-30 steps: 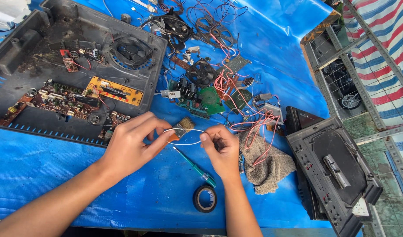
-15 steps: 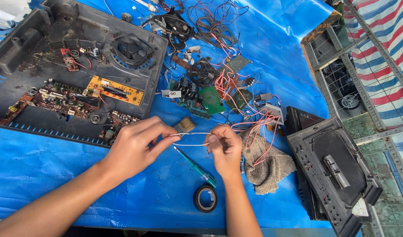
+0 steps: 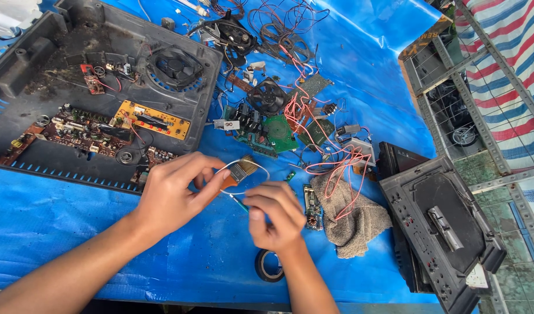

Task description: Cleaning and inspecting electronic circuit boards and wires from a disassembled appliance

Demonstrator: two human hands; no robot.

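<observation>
My left hand (image 3: 174, 195) and my right hand (image 3: 274, 216) pinch the two ends of a thin white wire (image 3: 244, 164) that loops between them above the blue tarp (image 3: 58, 232). Under the loop lies a small paintbrush (image 3: 239, 172) with an orange handle. A green-handled screwdriver (image 3: 239, 203) lies between the hands, partly hidden by my right fingers. A roll of black tape (image 3: 269, 266) rests beside my right wrist.
An open black device casing (image 3: 23, 70) with circuit boards and a fan fills the upper left. A green circuit board (image 3: 278, 132), a small fan (image 3: 267, 96) and red wires sit in the middle. A grey rag (image 3: 354, 224) and a black cover panel (image 3: 441, 227) lie at right.
The hands have come closer together, and the white wire now bows up into a loop instead of stretching flat between them. My right hand has moved lower and left.
</observation>
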